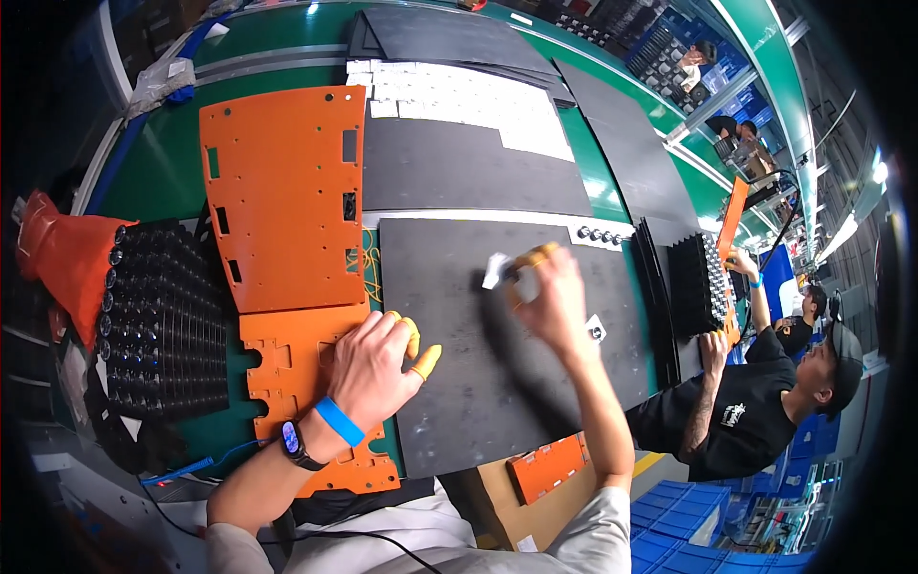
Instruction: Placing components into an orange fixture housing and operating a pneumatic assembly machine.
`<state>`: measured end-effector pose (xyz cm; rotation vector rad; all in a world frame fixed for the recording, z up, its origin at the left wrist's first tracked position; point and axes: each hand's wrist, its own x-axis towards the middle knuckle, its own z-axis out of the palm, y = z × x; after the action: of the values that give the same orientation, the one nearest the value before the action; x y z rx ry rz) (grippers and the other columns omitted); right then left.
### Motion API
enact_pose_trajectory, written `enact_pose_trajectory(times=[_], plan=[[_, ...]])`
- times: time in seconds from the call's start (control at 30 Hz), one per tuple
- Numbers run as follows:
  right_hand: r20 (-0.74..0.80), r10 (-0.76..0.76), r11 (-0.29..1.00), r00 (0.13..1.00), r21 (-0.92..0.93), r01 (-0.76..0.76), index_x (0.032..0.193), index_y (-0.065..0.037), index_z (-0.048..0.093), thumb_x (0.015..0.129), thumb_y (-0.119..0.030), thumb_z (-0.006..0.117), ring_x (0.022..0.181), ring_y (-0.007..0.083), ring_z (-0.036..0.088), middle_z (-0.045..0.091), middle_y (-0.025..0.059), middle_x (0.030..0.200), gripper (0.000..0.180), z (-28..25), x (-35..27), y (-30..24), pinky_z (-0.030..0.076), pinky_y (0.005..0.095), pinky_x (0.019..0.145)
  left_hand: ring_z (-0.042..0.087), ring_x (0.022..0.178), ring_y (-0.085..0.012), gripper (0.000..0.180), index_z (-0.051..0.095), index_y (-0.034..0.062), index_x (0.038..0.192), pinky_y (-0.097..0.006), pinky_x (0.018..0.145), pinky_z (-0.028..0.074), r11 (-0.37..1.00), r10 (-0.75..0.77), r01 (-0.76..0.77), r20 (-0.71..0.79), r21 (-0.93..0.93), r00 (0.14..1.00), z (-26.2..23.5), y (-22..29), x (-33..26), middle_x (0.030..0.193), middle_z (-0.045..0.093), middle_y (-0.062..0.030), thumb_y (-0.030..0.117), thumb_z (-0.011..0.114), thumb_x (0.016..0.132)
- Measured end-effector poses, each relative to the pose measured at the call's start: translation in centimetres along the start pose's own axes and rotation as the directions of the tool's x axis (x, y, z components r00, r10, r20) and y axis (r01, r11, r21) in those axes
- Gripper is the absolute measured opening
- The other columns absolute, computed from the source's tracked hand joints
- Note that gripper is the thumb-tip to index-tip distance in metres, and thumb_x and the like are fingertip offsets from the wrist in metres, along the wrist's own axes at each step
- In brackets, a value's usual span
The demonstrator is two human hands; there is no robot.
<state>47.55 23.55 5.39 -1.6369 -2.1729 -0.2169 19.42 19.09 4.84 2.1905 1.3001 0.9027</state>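
My left hand (375,362) rests at the right edge of a lower orange panel (263,337) with cutouts. Its fingers are loosely bent, with the yellow-covered thumb and fingertip apart and nothing visible between them. Over the dark board (449,402), my right hand (553,298) is smeared by motion. Its yellow-covered fingers are closed around a small greyish thing I cannot make out. Just left of it is a small white piece (495,271), also blurred. A small round black part on a white square (596,330) lies on the board to the right of that hand.
An upright orange panel (282,191) stands at left, beside stacked black parts (167,320) and an orange bag (72,253). White pieces (459,96) cover part of the far board. Several round parts (601,235) sit in a strip. A co-worker (746,402) handles parts at right.
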Motion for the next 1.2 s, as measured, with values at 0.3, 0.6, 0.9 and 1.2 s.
enact_pose_trajectory(times=[0.3, 0.6, 0.9, 1.2], plan=[[-0.107, 0.212, 0.959, 0.971, -0.170, -0.228, 0.108, -0.011, 0.068, 0.077, -0.016, 0.079, 0.112, 0.0340, 0.056, 0.058, 0.0142, 0.114, 0.033, 1.6, 1.9, 14.3, 0.040, 0.0466, 0.096, 0.059, 0.077, -0.0290, 0.033, 0.054, 0.0058, 0.073, -0.043, 0.064, 0.049, 1.000, 0.013, -0.013, 0.023, -0.019, 1.000, 0.0, 0.0, 0.1, 0.077, 0.058, -0.0078, 0.021, 0.081, 0.083], [0.010, 0.213, 0.956, 0.977, -0.207, -0.206, 0.107, -0.011, 0.073, 0.075, -0.014, 0.078, 0.113, 0.0328, 0.054, 0.058, 0.0128, 0.114, 0.032, 1.9, 2.5, 15.5, 0.040, 0.0469, 0.101, 0.059, 0.076, -0.0296, 0.032, 0.053, 0.0056, 0.075, -0.044, 0.065, 0.049, 0.999, -0.024, 0.026, 0.060, -0.038, 0.998, 0.1, -0.1, 0.1, 0.077, 0.057, -0.0084, 0.020, 0.080, 0.084], [-0.039, 0.323, 0.880, 0.945, -0.356, -0.316, 0.096, -0.004, 0.071, 0.085, -0.032, 0.077, 0.104, 0.0340, 0.061, 0.066, 0.0160, 0.103, 0.031, -2.2, -2.0, 10.9, 0.045, 0.0458, 0.092, 0.060, 0.073, -0.0292, 0.030, 0.057, 0.0048, 0.075, -0.042, 0.062, 0.048, 0.999, -0.009, 0.010, 0.033, -0.031, 0.999, 0.2, -0.3, 0.0, 0.077, 0.060, -0.0079, 0.021, 0.081, 0.084], [0.338, 0.537, 0.817, 0.773, -0.436, -0.377, 0.095, 0.001, 0.066, 0.087, -0.024, 0.073, 0.085, 0.0402, 0.072, 0.072, 0.0210, 0.089, 0.027, -5.0, -8.6, 5.2, 0.057, 0.0466, 0.077, 0.060, 0.076, -0.0300, 0.030, 0.057, 0.0043, 0.075, -0.043, 0.064, 0.048, 0.999, 0.003, -0.001, 0.061, -0.033, 0.998, 0.3, -0.3, -0.1, 0.077, 0.060, -0.0084, 0.021, 0.081, 0.084]])
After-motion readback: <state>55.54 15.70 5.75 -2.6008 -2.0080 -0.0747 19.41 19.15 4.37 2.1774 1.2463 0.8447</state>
